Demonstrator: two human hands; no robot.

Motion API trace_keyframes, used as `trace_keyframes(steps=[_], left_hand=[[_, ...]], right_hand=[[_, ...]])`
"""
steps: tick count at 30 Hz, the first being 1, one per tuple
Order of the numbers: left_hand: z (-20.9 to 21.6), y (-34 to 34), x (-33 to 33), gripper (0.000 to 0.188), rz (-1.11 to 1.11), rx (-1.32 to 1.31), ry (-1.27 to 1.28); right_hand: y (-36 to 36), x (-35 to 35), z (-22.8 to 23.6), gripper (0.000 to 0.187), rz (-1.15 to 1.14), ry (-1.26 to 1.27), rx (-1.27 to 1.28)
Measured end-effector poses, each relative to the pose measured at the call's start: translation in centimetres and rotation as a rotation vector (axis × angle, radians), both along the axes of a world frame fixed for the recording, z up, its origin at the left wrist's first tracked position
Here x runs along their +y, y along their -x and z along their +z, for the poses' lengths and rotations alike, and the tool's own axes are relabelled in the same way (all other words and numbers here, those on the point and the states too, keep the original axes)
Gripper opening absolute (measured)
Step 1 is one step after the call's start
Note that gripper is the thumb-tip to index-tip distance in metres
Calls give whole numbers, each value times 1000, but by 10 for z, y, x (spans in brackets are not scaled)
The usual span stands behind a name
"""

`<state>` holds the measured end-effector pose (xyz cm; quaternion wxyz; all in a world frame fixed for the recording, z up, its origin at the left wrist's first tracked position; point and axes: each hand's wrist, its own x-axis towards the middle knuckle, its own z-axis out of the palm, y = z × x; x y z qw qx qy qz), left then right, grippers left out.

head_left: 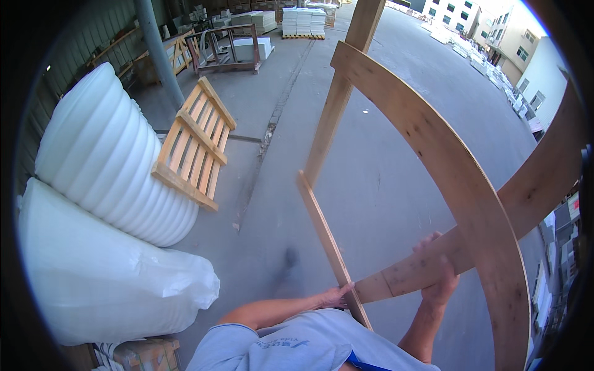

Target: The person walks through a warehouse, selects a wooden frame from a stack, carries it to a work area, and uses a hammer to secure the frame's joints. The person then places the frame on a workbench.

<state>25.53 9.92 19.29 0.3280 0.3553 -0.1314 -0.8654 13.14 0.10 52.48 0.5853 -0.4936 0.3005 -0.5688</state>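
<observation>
Before me stands a frame of wooden boards. Its narrow side board (329,234) runs down toward my body, with my left hand (336,296) closed round its near end, where a cross board (402,272) meets it. Further right, my right hand (440,281) wraps that cross board from below, its fingertips showing blurred above the upper edge. A broad board (427,139), bent by the lens, passes over the cross board at the right. At the far end it meets another long board (331,120).
A slatted wooden pallet (199,143) leans against large white foam rolls (108,148) on the left. Below them lies a plastic-wrapped bundle (111,272). A blue-grey post (158,52), metal rack (229,49) and stacked white slabs (303,23) stand farther off.
</observation>
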Motion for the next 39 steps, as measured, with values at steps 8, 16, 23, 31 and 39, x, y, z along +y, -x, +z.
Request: trace_keyframes(steps=[8, 16, 23, 31, 39], left_hand=[[-8, -124, -187, 93, -10, 53, 27], [-3, -237, -370, 72, 31, 33, -14], [-27, -326, -565, 83, 168, 68, 100], [-27, -449, -715, 79, 294, 45, 62], [-63, -633, -849, 81, 294, 31, 43]], right_hand=[[-126, -173, 7, 49, 6, 42, -47], [-240, -348, 2, 56, 19, 81, 17], [-342, -550, 2, 56, 150, 112, 37], [-491, -727, 1, 55, 290, 69, 41], [-688, -872, -23, 54, 268, -21, -60]])
